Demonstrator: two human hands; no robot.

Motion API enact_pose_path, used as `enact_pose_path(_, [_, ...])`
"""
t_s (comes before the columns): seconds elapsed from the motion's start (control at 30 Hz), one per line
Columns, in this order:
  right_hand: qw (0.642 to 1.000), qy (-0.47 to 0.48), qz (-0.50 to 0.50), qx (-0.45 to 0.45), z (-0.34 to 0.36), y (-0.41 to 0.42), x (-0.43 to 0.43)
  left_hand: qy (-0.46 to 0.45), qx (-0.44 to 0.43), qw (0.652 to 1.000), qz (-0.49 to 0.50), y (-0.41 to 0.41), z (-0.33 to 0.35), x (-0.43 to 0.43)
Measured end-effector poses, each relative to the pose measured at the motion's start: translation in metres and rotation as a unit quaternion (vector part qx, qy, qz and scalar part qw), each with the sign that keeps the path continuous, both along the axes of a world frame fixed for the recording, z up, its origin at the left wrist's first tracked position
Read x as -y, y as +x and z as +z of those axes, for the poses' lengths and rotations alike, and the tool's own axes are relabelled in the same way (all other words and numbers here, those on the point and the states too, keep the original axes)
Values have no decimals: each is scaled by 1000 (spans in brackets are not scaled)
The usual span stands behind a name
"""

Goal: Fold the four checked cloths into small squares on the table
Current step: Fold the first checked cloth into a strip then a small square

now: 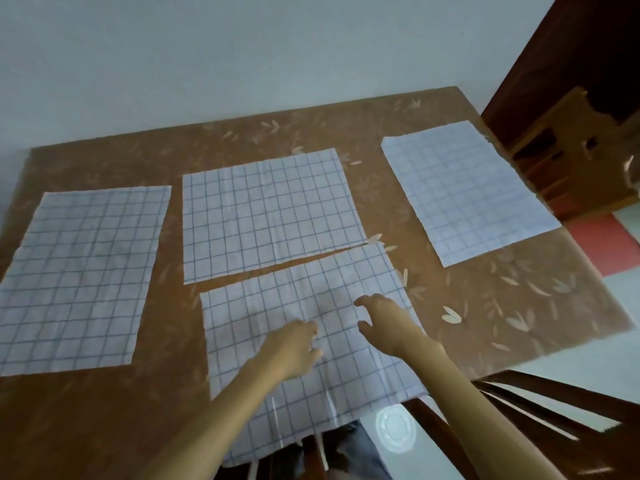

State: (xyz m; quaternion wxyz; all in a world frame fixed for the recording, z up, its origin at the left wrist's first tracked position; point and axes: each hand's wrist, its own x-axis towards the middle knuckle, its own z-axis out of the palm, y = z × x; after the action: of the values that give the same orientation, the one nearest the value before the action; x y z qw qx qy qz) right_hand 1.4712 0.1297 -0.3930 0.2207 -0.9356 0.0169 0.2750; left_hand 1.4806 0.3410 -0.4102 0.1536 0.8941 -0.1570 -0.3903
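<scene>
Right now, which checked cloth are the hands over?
The nearest cloth: left hand and right hand are over it, not the left cloth, middle cloth or right cloth.

place: home dining room | evidence: brown leaf-patterned table [346, 133], dark wooden chair [554, 407] at its corner, wooden shelf unit [550, 150] by door [575, 46]

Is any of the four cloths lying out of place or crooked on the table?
Yes. The nearest cloth lies askew to the table, and its near end hangs over the table's front edge.
</scene>
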Motion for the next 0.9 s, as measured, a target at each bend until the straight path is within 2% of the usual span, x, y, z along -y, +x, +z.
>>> enact_pose_path(0.2, [995,-74,-60,5,-55,-39,31,-22,109,994,-20,-39,-44,63])
enact_pose_path(0.4, [981,-89,-169,-27,-89,-64,50,32,90,994,-47,-64,-81,66])
enact_pose_path(0.6, [976,-34,-214,29,-99,-76,48,27,116,991,-55,-65,-93,60])
enact_pose_path(0.73, [975,7,-220,23,-99,-71,55,27,174,983,-49,-72,-94,58])
enact_pose_path(0.83, [971,83,-224,-15,-100,-69,66,26,189,980,-58,-79,-96,53])
enact_pose_path(0.9, [970,111,-215,-5,-97,-71,69,2,195,979,-56,-82,-95,46])
